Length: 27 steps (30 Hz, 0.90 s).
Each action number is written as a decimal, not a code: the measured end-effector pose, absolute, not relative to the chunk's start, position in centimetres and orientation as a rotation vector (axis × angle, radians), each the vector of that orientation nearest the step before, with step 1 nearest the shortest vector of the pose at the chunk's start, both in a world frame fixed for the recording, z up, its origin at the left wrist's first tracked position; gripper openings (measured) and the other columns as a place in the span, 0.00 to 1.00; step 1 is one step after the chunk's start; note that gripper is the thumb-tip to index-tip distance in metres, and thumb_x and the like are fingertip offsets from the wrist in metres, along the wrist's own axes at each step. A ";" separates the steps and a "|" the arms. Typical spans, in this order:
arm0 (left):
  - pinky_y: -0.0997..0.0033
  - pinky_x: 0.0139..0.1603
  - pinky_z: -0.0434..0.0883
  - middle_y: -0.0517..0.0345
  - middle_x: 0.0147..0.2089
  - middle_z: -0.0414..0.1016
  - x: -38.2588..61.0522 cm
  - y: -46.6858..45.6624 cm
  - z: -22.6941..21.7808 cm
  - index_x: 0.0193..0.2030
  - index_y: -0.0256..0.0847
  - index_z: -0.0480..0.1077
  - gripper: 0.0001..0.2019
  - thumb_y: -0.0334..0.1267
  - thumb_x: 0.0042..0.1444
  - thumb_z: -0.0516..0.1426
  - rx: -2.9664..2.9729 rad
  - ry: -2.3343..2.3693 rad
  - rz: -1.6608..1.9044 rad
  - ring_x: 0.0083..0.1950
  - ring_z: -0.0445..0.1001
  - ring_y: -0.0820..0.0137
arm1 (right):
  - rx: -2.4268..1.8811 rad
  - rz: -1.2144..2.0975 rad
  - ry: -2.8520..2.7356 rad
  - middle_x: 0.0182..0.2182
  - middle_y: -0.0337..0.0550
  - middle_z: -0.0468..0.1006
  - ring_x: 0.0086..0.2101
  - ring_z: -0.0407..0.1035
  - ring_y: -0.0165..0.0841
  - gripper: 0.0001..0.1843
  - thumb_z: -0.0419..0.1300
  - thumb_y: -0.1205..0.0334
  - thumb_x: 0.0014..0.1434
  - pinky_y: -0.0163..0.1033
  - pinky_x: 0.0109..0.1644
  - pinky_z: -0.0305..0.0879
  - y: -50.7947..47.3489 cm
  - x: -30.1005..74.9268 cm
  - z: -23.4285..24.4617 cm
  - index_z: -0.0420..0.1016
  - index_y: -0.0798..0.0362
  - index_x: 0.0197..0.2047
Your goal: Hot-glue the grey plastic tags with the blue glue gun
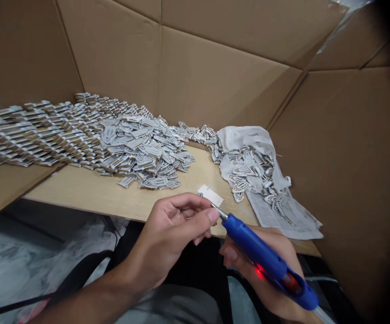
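My right hand is wrapped round a blue pen-shaped tool with a metal tip and a glowing red light on its side. The tip points up and left, right at the thumb and forefinger of my left hand. Those fingers are pinched together; whatever sits between them is hidden. Just beyond them lies a small white card on the board, with the edge of a small grey piece beside it.
A pale wooden board stretches ahead, walled by cardboard. Neatly stacked flat pieces stand left, beside a loose heap of grey ones. On the right, patterned pieces lie on crumpled white paper.
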<state>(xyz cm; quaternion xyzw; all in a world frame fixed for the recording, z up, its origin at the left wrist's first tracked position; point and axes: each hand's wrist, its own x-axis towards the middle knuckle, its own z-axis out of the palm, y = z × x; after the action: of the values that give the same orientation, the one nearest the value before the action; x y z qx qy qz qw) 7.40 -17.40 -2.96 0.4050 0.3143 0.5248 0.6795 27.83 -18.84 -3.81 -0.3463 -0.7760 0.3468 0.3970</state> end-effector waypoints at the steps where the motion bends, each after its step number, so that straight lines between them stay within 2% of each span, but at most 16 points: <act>1: 0.78 0.29 0.64 0.58 0.28 0.73 7.4 -17.4 -2.9 0.38 0.35 0.78 0.13 0.42 0.55 0.70 0.907 0.707 1.178 0.28 0.67 0.77 | -0.876 0.879 -1.965 0.28 0.38 0.80 0.27 0.74 0.29 0.05 0.63 0.65 0.65 0.33 0.32 0.70 -18.8 27.8 -3.8 0.78 0.50 0.36; 20: 0.78 0.29 0.65 0.56 0.29 0.74 7.4 -17.4 -3.0 0.39 0.34 0.79 0.14 0.43 0.55 0.70 0.909 0.698 1.173 0.29 0.68 0.77 | -0.914 0.893 -1.947 0.28 0.39 0.79 0.27 0.74 0.31 0.06 0.64 0.62 0.66 0.35 0.32 0.71 -18.9 28.2 -4.1 0.78 0.50 0.35; 27: 0.79 0.28 0.66 0.55 0.28 0.75 7.4 -17.5 -3.0 0.37 0.34 0.80 0.11 0.42 0.59 0.68 0.898 0.657 1.163 0.28 0.69 0.78 | -0.931 0.953 -1.941 0.28 0.39 0.78 0.28 0.74 0.30 0.08 0.63 0.61 0.67 0.33 0.32 0.70 -18.9 28.4 -4.1 0.77 0.51 0.34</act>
<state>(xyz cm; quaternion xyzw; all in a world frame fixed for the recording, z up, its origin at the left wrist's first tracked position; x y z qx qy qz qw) 7.39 -17.46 -3.01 0.4020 0.2944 0.5205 0.6934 28.40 -18.94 -4.10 -0.3653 -0.7614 0.3738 0.3835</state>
